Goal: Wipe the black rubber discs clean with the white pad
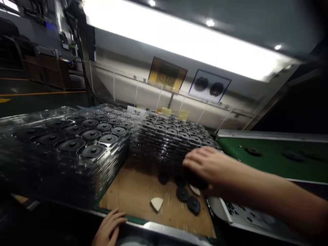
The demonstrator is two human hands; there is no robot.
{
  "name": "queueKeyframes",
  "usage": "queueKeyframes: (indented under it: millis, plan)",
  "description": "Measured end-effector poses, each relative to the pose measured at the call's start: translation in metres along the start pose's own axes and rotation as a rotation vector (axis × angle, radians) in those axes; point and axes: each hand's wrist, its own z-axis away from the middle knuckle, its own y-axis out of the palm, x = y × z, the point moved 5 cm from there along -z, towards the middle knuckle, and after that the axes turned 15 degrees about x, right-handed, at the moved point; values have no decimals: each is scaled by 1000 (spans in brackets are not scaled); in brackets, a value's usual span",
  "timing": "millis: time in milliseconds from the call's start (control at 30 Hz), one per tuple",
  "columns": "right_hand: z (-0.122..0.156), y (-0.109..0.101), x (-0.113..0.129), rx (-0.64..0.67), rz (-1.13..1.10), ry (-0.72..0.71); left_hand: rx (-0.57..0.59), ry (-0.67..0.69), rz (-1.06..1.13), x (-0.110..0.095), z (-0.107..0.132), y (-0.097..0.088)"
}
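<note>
My left hand (109,228) rests at the front edge of the workbench, fingers stretched out, holding nothing. Over the right side of the brown board (133,191), my right hand (202,164) curls around a black round part (195,179), mostly hidden under the palm and blurred. Just below it lie two black round parts, one (182,193) beside another (194,205), with a cream-coloured pad (195,190) partly behind them. A second cream pad (156,204), roughly triangular, lies nearer the middle. Another dark disc (163,178) sits in the shadow farther back.
On the left rises a stack of clear trays (102,174) filled with black round parts. A second tray stack (164,147) stands behind the board. To the right are a green conveyor belt (271,164) carrying dark parts and a white tray (246,218) of small black pieces.
</note>
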Motion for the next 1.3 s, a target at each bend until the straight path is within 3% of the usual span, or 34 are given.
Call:
queueKeyframes:
  millis: [100, 167, 300, 467, 567, 667, 800, 900, 1067, 1200, 1300]
  plan:
    - [-5, 62, 40, 182, -308, -253, 170, -288, 315, -20, 2, -4]
    - [-9, 89, 52, 179, -524, -302, 251, -414, 594, -45, 0, -2]
    - [-29, 139, 53, 44, -982, -216, 307, -463, 1058, -91, -19, 19]
    - [-53, 196, 66, -247, -1274, -1, 453, -500, 1407, -115, -42, 61]
    - [-63, 217, 79, -349, -1441, 140, 512, -616, 1481, -113, -49, 74]
    - [-73, 227, 88, -343, -1559, 241, 508, -697, 1513, -104, -54, 79]
    - [-85, 232, 90, -296, -1632, 238, 491, -769, 1558, -93, -59, 80]
    - [-83, 235, 88, -280, -1556, 242, 471, -814, 1629, -91, -66, 76]
    - [-69, 261, 92, -240, -1338, 605, 317, -842, 1660, -81, -83, 61]
    - [-80, 278, 116, -174, -1180, 555, 187, -841, 1622, -67, -90, 54]
    - [-88, 289, 116, -203, -1184, 576, 130, -801, 1637, -63, -91, 55]
